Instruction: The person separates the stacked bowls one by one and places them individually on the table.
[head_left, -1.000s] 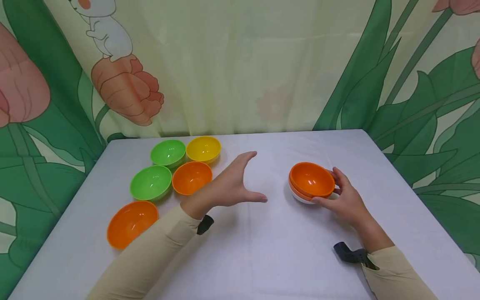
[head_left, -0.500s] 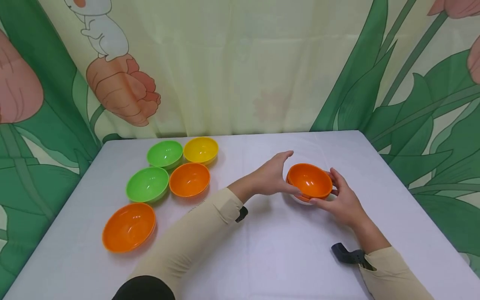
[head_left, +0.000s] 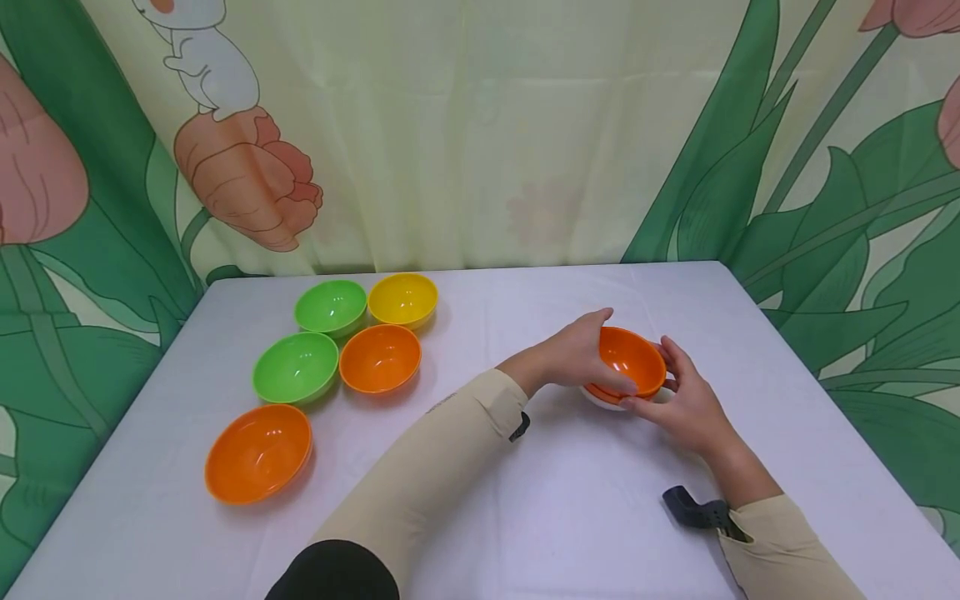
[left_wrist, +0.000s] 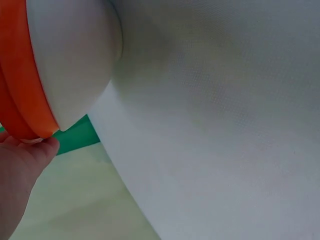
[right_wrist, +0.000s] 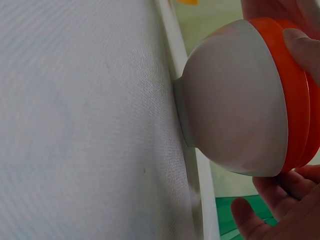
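A stack of bowls stands on the table at the right: two nested orange bowls (head_left: 628, 357) on top of a white bowl (right_wrist: 235, 100). My right hand (head_left: 693, 404) grips the orange rims from the right, with its thumb in front and its fingers behind. From the left, my left hand (head_left: 573, 354) holds the stack's orange rim between thumb and fingers, and it covers the left side of the top bowl in the head view. Seen from the right wrist, the white bowl's foot (right_wrist: 184, 112) is down at the tablecloth. In the left wrist view, fingertips (left_wrist: 47, 147) touch the orange rim.
Left on the table are two green bowls (head_left: 296, 367), a yellow bowl (head_left: 402, 300), a smaller orange bowl (head_left: 379, 358) and a larger orange bowl (head_left: 258, 454). A printed curtain (head_left: 480, 150) hangs behind the white tablecloth (head_left: 585, 508).
My left hand has moved right, away from the bowls at the left, and has taken hold of the stack's left side. My right hand has kept its grip on the stack.
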